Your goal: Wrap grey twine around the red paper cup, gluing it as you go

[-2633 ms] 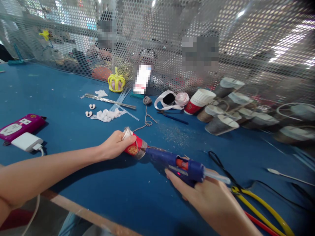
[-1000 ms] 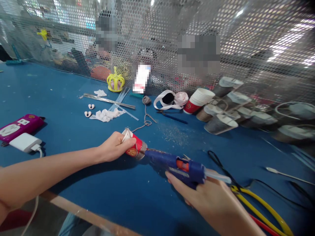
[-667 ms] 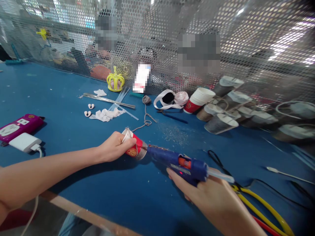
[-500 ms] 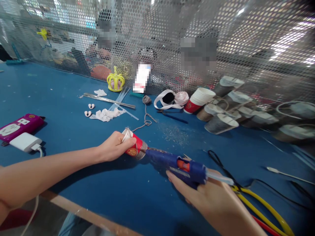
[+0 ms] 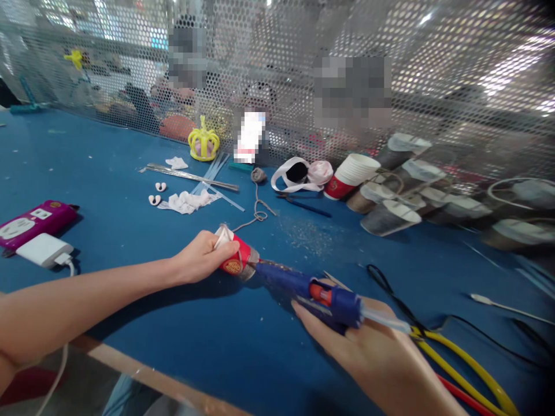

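My left hand (image 5: 206, 257) is closed round a red and white paper cup (image 5: 244, 254), which lies tilted on its side with grey cord wrapped at its base end. A strand of the grey cord (image 5: 247, 222) trails from the cup to a small ball on the table. In my right hand (image 5: 347, 341) is a blue hot glue gun (image 5: 299, 283), gripped by its handle with a clear glue stick (image 5: 385, 319) sticking out behind. The gun's nozzle meets the cord-wrapped end of the cup; whether glue is coming out is too small to tell.
Stacked paper cups (image 5: 353, 173) and several grey cord-wrapped cups (image 5: 390, 218) stand at the right. Yellow-handled pliers (image 5: 468, 364) lie beside my right arm. A phone (image 5: 250, 137) leans on the mesh screen near a yellow crown (image 5: 203, 143). A power bank (image 5: 45, 250) sits left.
The rear of the glue gun has shifted slightly left and down, its nozzle staying at the cup. My left hand and the cup have hardly moved.
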Demonstrator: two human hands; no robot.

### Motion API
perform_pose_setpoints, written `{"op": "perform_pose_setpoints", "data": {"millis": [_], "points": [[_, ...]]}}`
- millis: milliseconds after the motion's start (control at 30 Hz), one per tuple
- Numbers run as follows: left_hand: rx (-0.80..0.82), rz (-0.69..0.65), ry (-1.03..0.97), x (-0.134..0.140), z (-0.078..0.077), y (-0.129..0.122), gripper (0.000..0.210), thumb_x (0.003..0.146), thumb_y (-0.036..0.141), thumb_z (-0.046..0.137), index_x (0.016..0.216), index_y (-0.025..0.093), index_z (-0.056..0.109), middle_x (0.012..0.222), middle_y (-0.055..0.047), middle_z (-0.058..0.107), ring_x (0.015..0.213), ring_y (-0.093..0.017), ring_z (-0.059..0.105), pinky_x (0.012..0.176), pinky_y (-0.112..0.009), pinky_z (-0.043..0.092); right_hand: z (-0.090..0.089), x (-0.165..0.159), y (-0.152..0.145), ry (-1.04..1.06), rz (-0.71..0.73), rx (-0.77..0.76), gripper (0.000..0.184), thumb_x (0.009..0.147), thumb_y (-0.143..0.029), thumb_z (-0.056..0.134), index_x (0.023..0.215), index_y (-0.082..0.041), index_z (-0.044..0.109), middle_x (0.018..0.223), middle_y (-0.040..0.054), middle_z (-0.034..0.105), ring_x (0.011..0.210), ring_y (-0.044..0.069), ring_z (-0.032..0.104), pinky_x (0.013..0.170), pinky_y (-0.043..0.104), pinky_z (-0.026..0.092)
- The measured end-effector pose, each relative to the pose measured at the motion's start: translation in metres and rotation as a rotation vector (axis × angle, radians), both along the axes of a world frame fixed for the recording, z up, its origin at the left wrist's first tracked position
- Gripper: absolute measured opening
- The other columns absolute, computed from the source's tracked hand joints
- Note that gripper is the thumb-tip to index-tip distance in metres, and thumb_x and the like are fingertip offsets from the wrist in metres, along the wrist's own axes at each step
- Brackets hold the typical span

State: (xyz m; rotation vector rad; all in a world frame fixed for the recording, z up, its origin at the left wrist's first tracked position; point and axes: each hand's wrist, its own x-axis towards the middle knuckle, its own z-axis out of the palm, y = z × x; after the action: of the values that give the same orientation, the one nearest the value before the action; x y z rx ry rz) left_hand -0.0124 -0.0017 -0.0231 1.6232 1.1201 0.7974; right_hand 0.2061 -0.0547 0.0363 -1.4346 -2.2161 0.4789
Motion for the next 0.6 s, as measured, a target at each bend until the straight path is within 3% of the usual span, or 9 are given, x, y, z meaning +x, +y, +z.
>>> {"op": "perform_pose_setpoints", "data": {"millis": [133,300,600], "points": [[0.015,-0.001,0.013,-0.0005,-0.0012,0.0003,0.042,0.082,0.039,0.036,0.072,0.008,0.063,0.061,-0.003,0.057,0.056,-0.011,0.048,0.050,-0.019,0.038,-0.0013,0.0047,0.0016,-0.074,0.077,-0.038,0.017,0.075,-0.022,0.048,0.069,-0.022,0.064,0.050,-0.0003,0.059,0.043,0.014,0.052,0.039,0.022,0.043],[0.096,-0.055,0.038,-0.0007,-0.0012,-0.0005,0.042,0.084,0.037,0.035,0.067,0.009,0.060,0.056,0.000,0.048,0.052,-0.008,0.039,0.049,-0.019,0.033,-0.0080,0.0075,0.0021,-0.065,-0.079,0.014,0.020,0.075,-0.029,0.047,0.065,-0.021,0.062,0.046,-0.0006,0.058,0.041,0.013,0.051,0.038,0.021,0.041],[0.272,-0.089,0.108,-0.0015,0.0001,-0.0021,0.039,0.085,0.030,0.034,0.054,0.011,0.049,0.051,0.003,0.033,0.049,-0.006,0.027,0.044,-0.018,0.024,-0.0011,0.0001,0.0075,-0.050,-0.336,-0.382,0.028,0.072,-0.043,0.046,0.059,-0.021,0.056,0.038,-0.0006,0.052,0.036,0.016,0.053,0.038,0.025,0.043]]}}
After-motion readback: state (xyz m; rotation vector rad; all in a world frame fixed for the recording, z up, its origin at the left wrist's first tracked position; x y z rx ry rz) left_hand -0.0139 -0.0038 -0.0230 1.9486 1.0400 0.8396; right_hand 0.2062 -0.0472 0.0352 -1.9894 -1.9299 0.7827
